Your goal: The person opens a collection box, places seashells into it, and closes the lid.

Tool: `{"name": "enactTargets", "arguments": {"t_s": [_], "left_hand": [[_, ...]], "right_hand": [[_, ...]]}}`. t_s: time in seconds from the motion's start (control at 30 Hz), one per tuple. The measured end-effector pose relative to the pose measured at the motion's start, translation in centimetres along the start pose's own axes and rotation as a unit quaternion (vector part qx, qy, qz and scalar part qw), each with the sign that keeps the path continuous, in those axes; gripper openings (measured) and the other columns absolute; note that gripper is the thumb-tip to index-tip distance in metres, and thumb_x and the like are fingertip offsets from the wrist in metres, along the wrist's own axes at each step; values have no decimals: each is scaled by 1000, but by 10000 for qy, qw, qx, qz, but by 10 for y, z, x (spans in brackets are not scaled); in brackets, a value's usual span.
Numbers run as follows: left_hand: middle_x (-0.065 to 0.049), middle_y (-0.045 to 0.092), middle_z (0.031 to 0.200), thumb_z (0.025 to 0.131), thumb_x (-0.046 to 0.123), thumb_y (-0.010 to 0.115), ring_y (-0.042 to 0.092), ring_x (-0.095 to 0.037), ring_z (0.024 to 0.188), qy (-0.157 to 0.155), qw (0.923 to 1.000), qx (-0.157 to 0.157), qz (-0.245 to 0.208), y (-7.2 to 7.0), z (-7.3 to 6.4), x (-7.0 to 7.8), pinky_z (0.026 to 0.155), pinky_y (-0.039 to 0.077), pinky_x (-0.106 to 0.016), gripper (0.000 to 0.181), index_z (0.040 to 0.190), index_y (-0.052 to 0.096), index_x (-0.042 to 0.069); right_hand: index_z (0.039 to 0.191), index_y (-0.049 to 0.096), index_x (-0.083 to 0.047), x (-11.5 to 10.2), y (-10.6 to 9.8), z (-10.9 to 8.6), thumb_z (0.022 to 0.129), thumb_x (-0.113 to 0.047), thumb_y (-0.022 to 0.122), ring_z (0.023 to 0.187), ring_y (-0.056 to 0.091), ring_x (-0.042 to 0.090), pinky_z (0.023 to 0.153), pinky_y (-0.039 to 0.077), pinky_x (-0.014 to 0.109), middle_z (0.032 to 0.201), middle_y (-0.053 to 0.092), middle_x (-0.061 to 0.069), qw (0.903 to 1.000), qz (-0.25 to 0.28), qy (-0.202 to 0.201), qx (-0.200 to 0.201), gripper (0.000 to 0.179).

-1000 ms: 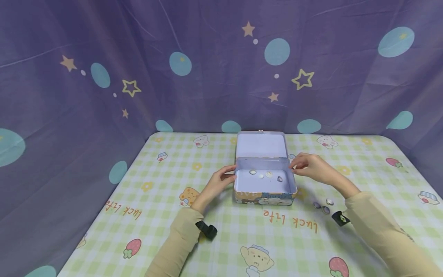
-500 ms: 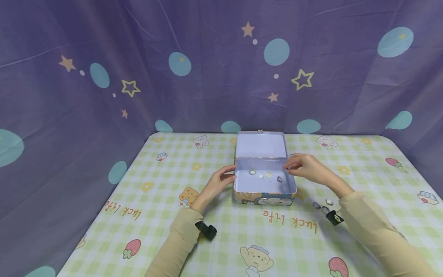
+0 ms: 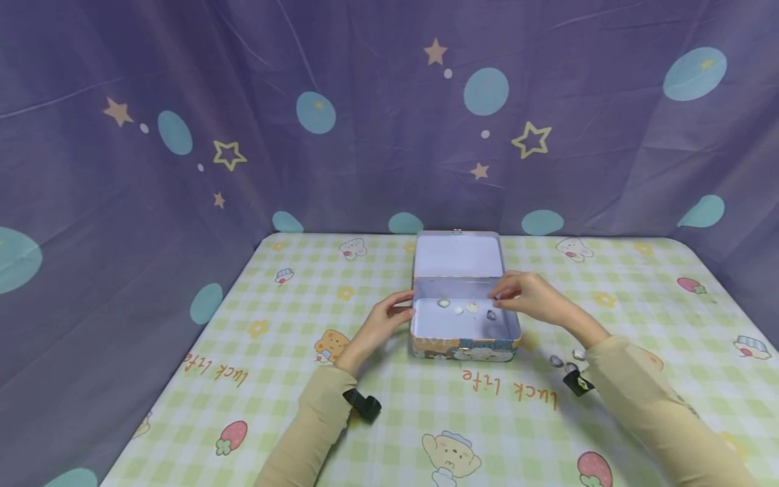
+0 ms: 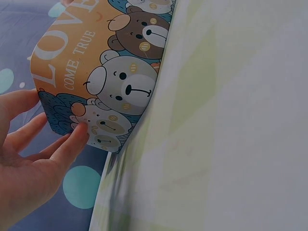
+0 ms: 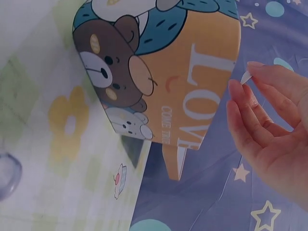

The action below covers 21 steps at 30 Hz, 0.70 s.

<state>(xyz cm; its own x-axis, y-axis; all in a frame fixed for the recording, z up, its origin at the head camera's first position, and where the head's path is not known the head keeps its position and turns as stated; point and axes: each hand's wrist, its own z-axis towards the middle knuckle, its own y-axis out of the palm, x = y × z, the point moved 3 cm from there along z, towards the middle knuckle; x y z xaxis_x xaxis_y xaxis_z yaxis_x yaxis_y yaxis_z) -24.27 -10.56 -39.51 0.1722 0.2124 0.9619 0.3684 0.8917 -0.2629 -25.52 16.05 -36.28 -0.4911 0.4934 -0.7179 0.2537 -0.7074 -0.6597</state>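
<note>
An open tin box (image 3: 447,348) with bear drawings stands on the table, its lid (image 3: 459,253) raised at the back. Several small seashells (image 3: 443,304) lie spread over its pale floor. My left hand (image 3: 382,323) rests its fingertips on the box's left side; the left wrist view shows the fingers extended against the printed wall (image 4: 120,84). My right hand (image 3: 538,299) is over the box's right rim, fingertips inside the opening. Between thumb and fingers it pinches a small whitish seashell (image 5: 246,77), mostly hidden by the fingertips.
To the right of the box, three loose seashells (image 3: 556,361) lie on the checked tablecloth (image 3: 365,446), close to the right wrist's black camera (image 3: 577,383). Another black camera (image 3: 363,404) sits on the left wrist. A purple curtain (image 3: 377,169) hangs behind the table.
My right hand has moved left, from beside the box's right rim to over its inside, with the seashell still pinched. The left hand and the box have stayed in place.
</note>
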Motion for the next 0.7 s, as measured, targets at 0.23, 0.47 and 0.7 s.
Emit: {"name": "enactTargets", "arguments": {"t_s": [0.23,0.47,0.7], "left_hand": [[-27,37,131,89,5,50,45,-38,113,-24,10000,11,-12,0,0,1,92,44,-35,43,128,38,-7],[-26,38,131,89,4,50,44,-38,114,-1,10000,11,-19,0,0,0,93,44,-36,43,128,38,-8],[-28,36,131,89,4,50,43,-41,114,54,9999,-40,-110,0,1,-1,93,44,-37,43,128,37,-10]], "right_hand": [[89,67,2,-3,5,5,76,0,65,77,62,15,68,53,22,87,62,7,10000,-27,-70,-17,13],[87,68,-1,-1,9,8,76,1,65,76,62,14,64,53,21,87,61,6,9999,73,1,-74,12],[87,68,2,-5,11,8,77,2,64,73,61,11,62,53,21,85,61,8,9997,114,-155,-140,11]]}}
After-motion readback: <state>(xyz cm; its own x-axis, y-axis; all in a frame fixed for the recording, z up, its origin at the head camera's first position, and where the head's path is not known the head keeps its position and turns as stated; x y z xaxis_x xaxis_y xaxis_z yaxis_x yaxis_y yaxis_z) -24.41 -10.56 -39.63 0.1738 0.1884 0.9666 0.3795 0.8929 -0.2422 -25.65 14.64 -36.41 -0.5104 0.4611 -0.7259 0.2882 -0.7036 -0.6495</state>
